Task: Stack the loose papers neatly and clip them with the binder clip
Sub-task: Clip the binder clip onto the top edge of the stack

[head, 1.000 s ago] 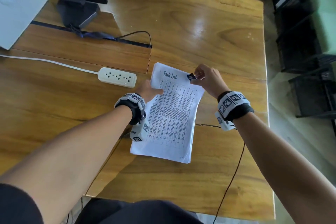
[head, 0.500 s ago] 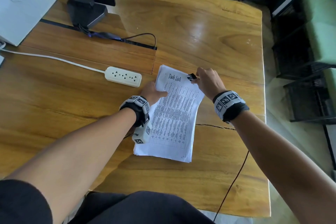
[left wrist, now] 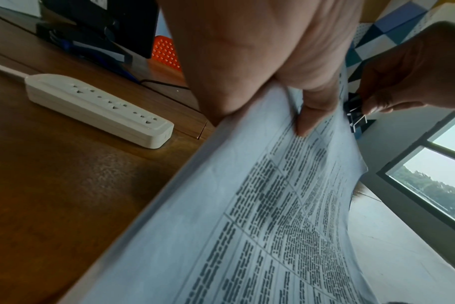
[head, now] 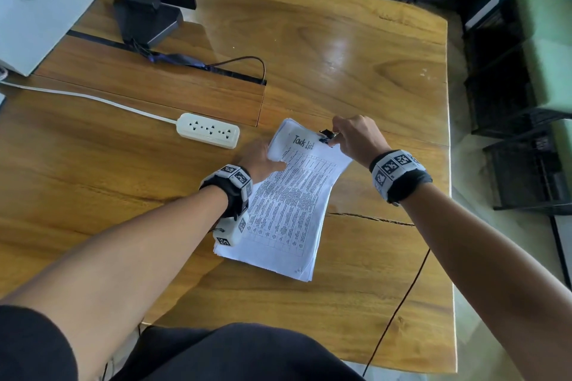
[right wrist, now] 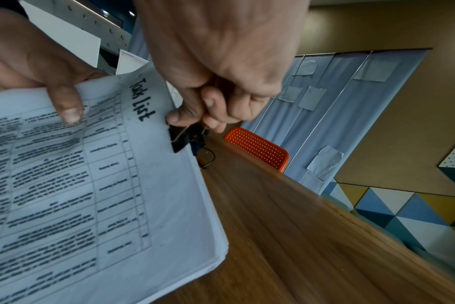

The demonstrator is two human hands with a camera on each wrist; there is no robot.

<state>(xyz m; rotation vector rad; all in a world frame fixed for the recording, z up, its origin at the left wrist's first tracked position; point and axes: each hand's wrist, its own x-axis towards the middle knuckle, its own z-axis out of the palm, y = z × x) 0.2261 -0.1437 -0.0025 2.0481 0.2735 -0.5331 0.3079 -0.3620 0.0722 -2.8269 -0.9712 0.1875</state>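
Papers (head: 288, 210) lay gathered in one fairly even stack on the wooden desk (head: 356, 49), far end lifted, so the stacking looked done. The left hand (head: 258, 161) gripped that raised end, thumb on top. The right hand (head: 356, 139) pinched the handles of the binder clip (head: 326, 137), sitting at the stack's top edge; releasing the handles appeared to be what remained.

Left hand (head: 258, 161) pinches the papers (head: 288, 204), thumb on top; right hand (head: 356, 139) at its 2 o'clock pinches the clip (head: 327, 137)
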